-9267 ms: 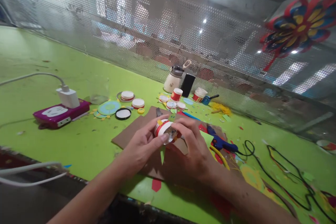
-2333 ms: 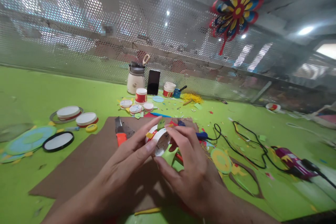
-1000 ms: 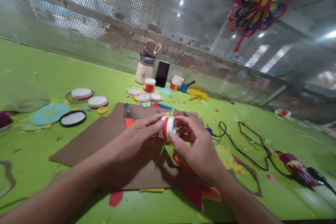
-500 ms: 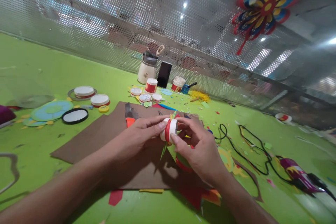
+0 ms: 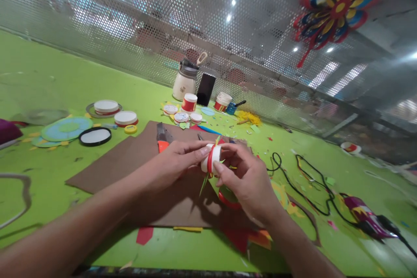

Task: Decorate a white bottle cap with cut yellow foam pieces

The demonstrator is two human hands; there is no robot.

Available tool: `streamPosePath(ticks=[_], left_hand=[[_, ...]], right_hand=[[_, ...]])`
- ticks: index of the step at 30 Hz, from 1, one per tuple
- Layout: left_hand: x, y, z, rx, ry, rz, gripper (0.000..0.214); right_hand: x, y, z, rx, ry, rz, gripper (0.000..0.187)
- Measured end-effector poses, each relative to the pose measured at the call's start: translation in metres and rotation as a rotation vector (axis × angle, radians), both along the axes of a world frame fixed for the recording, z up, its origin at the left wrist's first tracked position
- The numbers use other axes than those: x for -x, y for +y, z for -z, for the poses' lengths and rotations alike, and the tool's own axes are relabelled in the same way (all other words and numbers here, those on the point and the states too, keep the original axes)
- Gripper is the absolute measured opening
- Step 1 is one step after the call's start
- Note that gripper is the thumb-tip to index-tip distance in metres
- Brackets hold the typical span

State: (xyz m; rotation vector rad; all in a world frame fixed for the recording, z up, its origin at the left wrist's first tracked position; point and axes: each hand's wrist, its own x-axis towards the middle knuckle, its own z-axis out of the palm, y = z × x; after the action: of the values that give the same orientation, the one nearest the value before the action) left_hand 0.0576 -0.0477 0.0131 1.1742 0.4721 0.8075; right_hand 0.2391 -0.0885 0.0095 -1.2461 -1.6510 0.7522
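Between my two hands is a small white round paper drum (image 5: 205, 164) with a red band about its middle and green and yellow strips poking out above and below. My left hand (image 5: 185, 156) pinches its left side, thumb on top. On the right side, my right hand (image 5: 244, 173) grips it with thumb in front and fingers curled behind, partly hidden. Beneath them lies a brown board (image 5: 114, 163). An orange-handled cutter (image 5: 162, 145) rests on it just beyond my left hand. Under my right hand shows part of a red ring (image 5: 224, 200).
White round lids (image 5: 125, 118), a black-rimmed disc (image 5: 95, 137) and blue paper discs (image 5: 67, 129) lie to the left. Farther back stand a flask (image 5: 184, 84), a dark phone (image 5: 206, 90) and red-and-white tubs (image 5: 189, 103). Black cable (image 5: 322, 186) winds across the right.
The white drum has turned a little in my fingers, its grey open end less visible now. Both hands keep hold of it. The camera view has shifted slightly.
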Motion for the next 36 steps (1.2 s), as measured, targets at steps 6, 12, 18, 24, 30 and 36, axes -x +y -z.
streamPosePath(ticks=[6, 12, 18, 24, 30, 36], left_hand=[[-0.002, 0.004, 0.001, 0.057, 0.057, -0.027, 0.036], [-0.005, 0.0, -0.001, 0.18, 0.026, -0.028, 0.023], [-0.011, -0.01, -0.001, 0.209, 0.033, -0.134, 0.025], [-0.009, -0.005, 0.002, 0.194, 0.042, -0.099, 0.027], [-0.011, -0.008, 0.003, 0.185, 0.023, -0.112, 0.025], [-0.01, -0.006, 0.003, 0.181, 0.026, -0.089, 0.025]], right_hand=[[-0.003, 0.005, -0.005, 0.149, 0.068, -0.037, 0.034], [-0.006, 0.012, -0.004, 0.256, 0.147, -0.073, 0.042], [-0.005, 0.01, -0.007, 0.28, 0.054, -0.079, 0.043], [-0.006, 0.009, -0.009, 0.293, 0.066, -0.098, 0.042], [-0.006, 0.008, -0.008, 0.312, 0.091, -0.097, 0.042], [-0.007, 0.008, -0.005, 0.308, 0.12, -0.124, 0.035]])
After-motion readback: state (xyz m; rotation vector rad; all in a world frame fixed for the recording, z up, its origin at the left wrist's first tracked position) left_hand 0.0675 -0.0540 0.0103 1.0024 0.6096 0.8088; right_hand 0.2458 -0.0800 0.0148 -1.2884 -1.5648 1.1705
